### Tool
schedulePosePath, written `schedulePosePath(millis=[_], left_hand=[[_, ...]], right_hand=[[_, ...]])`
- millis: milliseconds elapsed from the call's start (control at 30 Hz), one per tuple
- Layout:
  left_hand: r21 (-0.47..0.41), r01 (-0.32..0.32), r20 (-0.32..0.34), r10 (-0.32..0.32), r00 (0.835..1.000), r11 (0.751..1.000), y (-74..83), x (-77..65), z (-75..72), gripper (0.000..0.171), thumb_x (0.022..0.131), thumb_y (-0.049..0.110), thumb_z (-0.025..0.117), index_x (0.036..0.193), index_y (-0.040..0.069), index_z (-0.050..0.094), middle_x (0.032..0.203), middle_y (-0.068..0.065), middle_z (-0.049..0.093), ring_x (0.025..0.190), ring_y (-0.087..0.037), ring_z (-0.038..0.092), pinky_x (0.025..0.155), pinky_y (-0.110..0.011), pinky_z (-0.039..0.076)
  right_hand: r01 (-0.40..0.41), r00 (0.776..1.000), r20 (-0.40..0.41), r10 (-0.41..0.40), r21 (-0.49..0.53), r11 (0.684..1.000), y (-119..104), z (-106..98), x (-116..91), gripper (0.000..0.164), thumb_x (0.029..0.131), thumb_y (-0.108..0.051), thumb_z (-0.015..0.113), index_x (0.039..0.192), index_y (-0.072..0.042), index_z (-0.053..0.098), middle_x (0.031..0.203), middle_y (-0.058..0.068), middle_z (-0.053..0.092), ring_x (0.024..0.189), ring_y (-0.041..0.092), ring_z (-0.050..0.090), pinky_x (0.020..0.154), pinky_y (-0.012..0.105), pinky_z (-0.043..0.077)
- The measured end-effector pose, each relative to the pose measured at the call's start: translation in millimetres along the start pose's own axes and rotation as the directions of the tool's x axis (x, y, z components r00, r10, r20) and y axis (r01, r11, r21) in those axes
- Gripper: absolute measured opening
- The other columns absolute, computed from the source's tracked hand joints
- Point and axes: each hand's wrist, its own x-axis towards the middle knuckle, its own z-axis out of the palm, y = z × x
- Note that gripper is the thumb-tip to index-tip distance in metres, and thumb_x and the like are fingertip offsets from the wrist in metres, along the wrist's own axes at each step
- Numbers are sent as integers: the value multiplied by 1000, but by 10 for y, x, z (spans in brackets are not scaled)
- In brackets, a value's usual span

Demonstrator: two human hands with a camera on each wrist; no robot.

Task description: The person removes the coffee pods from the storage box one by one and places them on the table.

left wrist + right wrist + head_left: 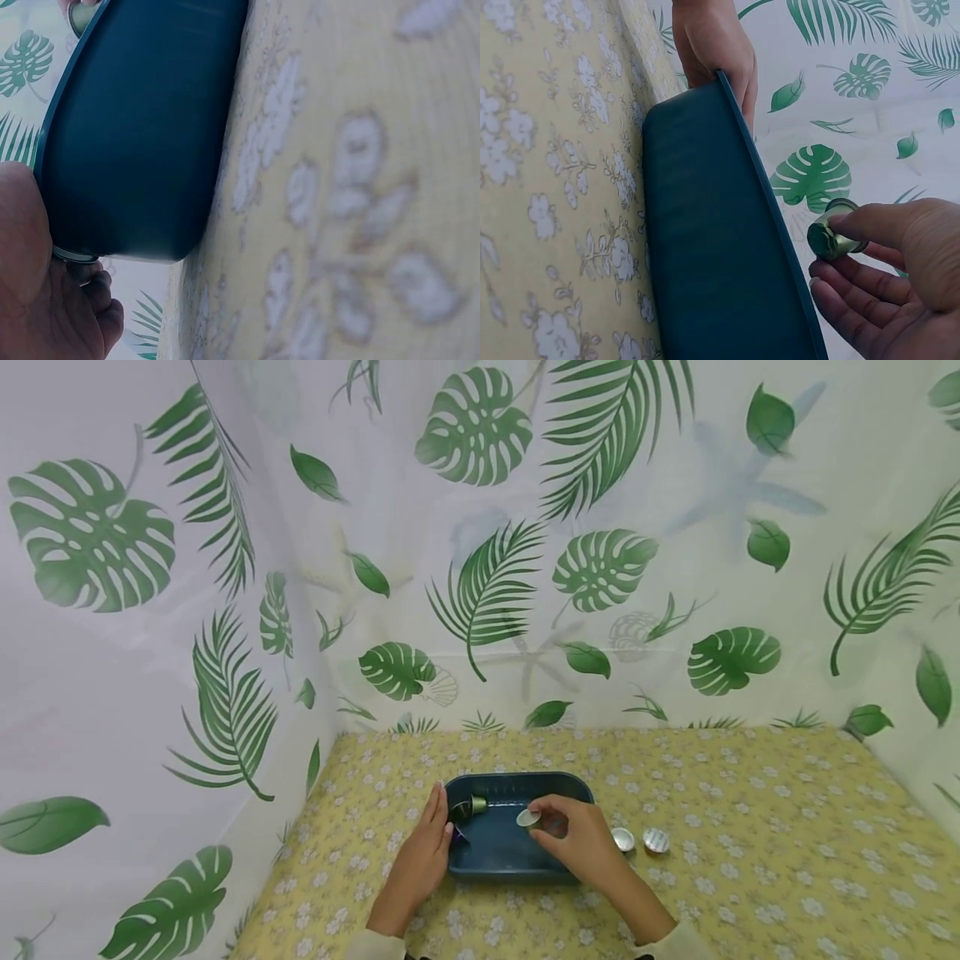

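In the head view a dark blue tray (517,868) lies on the floral cloth, and my left hand (423,852) holds its left rim. That hand lies astride the edge in the left wrist view, fingers (97,300) partly hidden. Above the tray's right half, my right hand (573,835) pinches a green coffee capsule (835,231) between thumb and fingers, its pale lid (528,818) tilted up. Inside, along the left wall, lie a light green capsule (478,804), a black capsule (460,812) and a purple one (459,837), partly hidden by the rim.
Two capsules stand lid up on the cloth right of the tray: a silver-lidded capsule (622,840) close by my right wrist, and a capsule with a printed lid (656,841) farther right. A leaf-patterned wall covering (495,693) rises behind and at left.
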Motion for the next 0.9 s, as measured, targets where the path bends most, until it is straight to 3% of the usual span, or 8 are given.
schedulePosePath(millis=[400, 733, 900], left_hand=[[-31, 9, 12, -9, 1000, 999, -10, -16, -4, 59, 114, 29, 32, 164, 12, 8, 170, 2, -6, 153, -28, 21, 114, -53, 35], [-22, 8, 12, -8, 1000, 1000, -22, -27, -4, 59, 114, 29, 32, 164, 11, 8, 170, 1, -5, 153, -29, 22, 114, -54, 34], [-12, 1, 6, -1, 1000, 1000, -18, -15, -25, 59, 114, 30, 32, 164, 11, 8, 170, 1, -5, 153, -29, 22, 114, -53, 34]], right_hand=[[51, 995, -90, -50, 15, 999, 54, -87, -167, 35, 80, 1, 84, 111, -11, 75, 98, -1, 72, 80, 12, 68, 66, 27, 57], [-60, 994, -94, 61, 20, 998, -8, -201, -290, 37, 80, 1, 85, 113, -13, 74, 100, -1, 72, 83, 13, 68, 70, 26, 58], [-66, 990, -120, 71, 49, 997, -29, -260, -353, 36, 79, 2, 84, 111, -12, 75, 99, 2, 73, 82, 14, 68, 70, 28, 59]])
